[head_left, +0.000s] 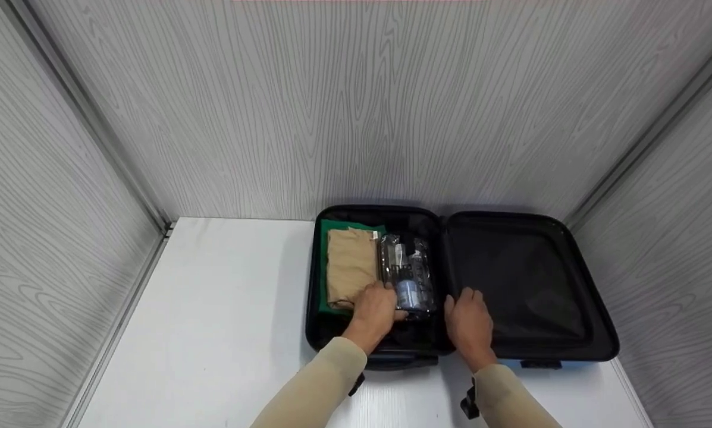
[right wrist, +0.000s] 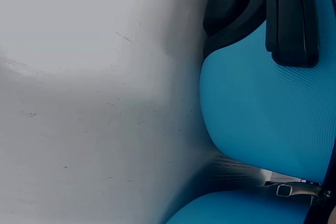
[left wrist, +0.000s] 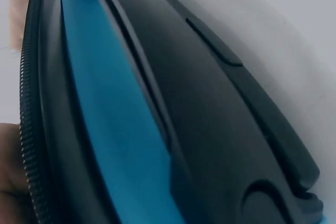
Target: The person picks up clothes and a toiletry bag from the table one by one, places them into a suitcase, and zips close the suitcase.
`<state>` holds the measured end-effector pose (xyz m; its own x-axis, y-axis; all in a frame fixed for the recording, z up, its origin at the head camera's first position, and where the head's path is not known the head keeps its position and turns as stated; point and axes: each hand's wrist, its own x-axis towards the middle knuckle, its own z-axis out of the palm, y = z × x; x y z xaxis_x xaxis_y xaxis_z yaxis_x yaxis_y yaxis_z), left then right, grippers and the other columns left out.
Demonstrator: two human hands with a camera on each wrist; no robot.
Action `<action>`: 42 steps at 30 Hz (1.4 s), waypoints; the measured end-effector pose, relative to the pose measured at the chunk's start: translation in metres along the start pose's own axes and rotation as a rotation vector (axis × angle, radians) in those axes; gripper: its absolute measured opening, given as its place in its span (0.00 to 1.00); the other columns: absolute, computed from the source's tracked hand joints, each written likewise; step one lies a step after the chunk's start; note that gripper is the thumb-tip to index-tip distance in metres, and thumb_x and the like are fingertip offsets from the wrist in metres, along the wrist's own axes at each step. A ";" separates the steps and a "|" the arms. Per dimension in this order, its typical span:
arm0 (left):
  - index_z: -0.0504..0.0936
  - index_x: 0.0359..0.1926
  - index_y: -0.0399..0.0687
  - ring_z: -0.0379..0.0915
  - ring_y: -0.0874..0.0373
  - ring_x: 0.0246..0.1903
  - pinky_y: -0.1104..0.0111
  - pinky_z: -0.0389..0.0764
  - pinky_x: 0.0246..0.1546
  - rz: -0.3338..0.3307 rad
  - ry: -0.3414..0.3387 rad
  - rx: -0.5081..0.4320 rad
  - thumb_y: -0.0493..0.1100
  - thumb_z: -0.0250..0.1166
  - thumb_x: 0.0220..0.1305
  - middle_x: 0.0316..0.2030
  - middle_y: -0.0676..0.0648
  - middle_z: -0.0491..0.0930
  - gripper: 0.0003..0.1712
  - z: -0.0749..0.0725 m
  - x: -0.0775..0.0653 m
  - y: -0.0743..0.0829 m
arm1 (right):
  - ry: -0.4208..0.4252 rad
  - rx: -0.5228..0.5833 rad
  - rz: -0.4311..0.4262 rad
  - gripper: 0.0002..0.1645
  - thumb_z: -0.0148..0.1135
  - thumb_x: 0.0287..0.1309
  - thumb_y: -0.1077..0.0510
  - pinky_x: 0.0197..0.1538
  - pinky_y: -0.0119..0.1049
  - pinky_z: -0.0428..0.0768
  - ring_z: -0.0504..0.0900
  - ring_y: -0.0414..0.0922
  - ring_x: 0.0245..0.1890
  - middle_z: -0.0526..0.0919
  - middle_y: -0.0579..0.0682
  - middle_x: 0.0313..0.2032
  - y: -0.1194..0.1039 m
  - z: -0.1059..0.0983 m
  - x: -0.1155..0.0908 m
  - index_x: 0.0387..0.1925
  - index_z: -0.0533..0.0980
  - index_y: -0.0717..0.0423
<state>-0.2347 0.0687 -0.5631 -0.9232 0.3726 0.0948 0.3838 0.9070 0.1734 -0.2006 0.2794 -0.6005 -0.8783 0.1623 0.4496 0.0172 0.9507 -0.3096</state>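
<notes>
Fingers of the left hand (head_left: 375, 310) reach the near-left corner of the clear pouch (head_left: 400, 261) inside the suitcase (head_left: 379, 208); whether they pinch it or only press it cannot be told from the head view. The right hand (head_left: 470, 324) rests at the suitcase's middle seam, over the near inner edge of its right half (head_left: 516, 279), and how firmly its fingers hold that edge is unclear too.

The suitcase lies spread wide on the white table (head_left: 237, 285). Within its left half, the pouch, with bottles showing through, sits toward the seam. Beside it, toward the suitcase's outer left wall, lies a folded beige garment (head_left: 351, 258) on top of a green cloth (head_left: 335, 224). The suitcase's right half shows only its dark inner panel.

Judging by this, the packing seems well advanced: clothes and pouch are already in the suitcase, laid side by side. Settling the pouch looks like the part in hand. Folding the halves together and fastening the zip (left wrist: 27, 103) along the suitcase's rim appear not yet done.
</notes>
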 end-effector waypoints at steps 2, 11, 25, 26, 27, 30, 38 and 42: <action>0.88 0.49 0.36 0.84 0.48 0.36 0.58 0.86 0.36 0.007 0.039 0.039 0.66 0.74 0.63 0.36 0.41 0.87 0.36 0.003 -0.001 0.002 | -0.001 0.000 0.000 0.19 0.64 0.73 0.56 0.28 0.56 0.83 0.79 0.60 0.24 0.76 0.65 0.32 -0.001 0.001 -0.001 0.41 0.75 0.73; 0.84 0.61 0.39 0.83 0.48 0.44 0.59 0.86 0.42 0.023 0.010 0.138 0.70 0.69 0.65 0.40 0.45 0.90 0.42 0.011 -0.005 0.008 | 0.005 0.005 -0.010 0.20 0.64 0.73 0.56 0.28 0.56 0.83 0.79 0.60 0.25 0.76 0.66 0.32 -0.001 -0.001 0.002 0.42 0.75 0.74; 0.75 0.71 0.35 0.80 0.48 0.48 0.60 0.85 0.47 -0.058 0.016 0.059 0.70 0.72 0.61 0.46 0.41 0.88 0.52 0.023 -0.003 0.008 | 0.034 -0.025 -0.033 0.20 0.65 0.73 0.57 0.26 0.55 0.81 0.77 0.59 0.22 0.75 0.66 0.31 0.006 0.000 0.001 0.41 0.75 0.75; 0.75 0.71 0.34 0.80 0.47 0.49 0.60 0.85 0.48 -0.054 0.007 0.041 0.69 0.73 0.61 0.47 0.40 0.88 0.52 0.023 -0.003 0.007 | 0.021 -0.020 -0.021 0.20 0.64 0.73 0.57 0.27 0.55 0.81 0.77 0.59 0.23 0.76 0.66 0.31 0.006 0.000 0.001 0.42 0.75 0.75; 0.73 0.72 0.33 0.80 0.47 0.51 0.59 0.84 0.50 -0.052 -0.011 0.022 0.68 0.72 0.63 0.49 0.39 0.88 0.52 0.022 -0.003 0.006 | 0.007 -0.014 -0.010 0.20 0.64 0.73 0.56 0.27 0.56 0.81 0.78 0.59 0.23 0.76 0.66 0.32 0.006 0.000 0.001 0.43 0.75 0.76; 0.68 0.76 0.32 0.79 0.45 0.56 0.58 0.82 0.56 -0.052 -0.053 -0.048 0.65 0.72 0.65 0.54 0.37 0.86 0.53 0.020 -0.002 0.004 | -0.025 0.001 0.024 0.20 0.63 0.74 0.56 0.29 0.57 0.82 0.78 0.60 0.25 0.76 0.66 0.34 0.007 0.000 0.001 0.44 0.75 0.75; 0.57 0.83 0.42 0.80 0.45 0.55 0.58 0.80 0.58 -0.037 -0.064 -0.142 0.61 0.72 0.67 0.44 0.42 0.89 0.55 0.022 0.002 0.000 | -0.057 0.002 0.060 0.21 0.61 0.76 0.54 0.32 0.57 0.82 0.79 0.59 0.27 0.76 0.66 0.35 0.009 0.000 0.004 0.44 0.75 0.73; 0.60 0.82 0.44 0.80 0.46 0.52 0.58 0.80 0.56 -0.034 -0.046 -0.139 0.59 0.74 0.66 0.40 0.43 0.89 0.53 0.022 0.004 0.001 | -0.049 0.006 0.052 0.21 0.61 0.76 0.54 0.32 0.58 0.83 0.80 0.60 0.28 0.77 0.66 0.35 0.009 0.001 0.005 0.44 0.75 0.73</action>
<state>-0.2382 0.0748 -0.5838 -0.9345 0.3535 0.0420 0.3486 0.8846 0.3098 -0.2057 0.2886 -0.6020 -0.8985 0.1983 0.3915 0.0608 0.9398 -0.3363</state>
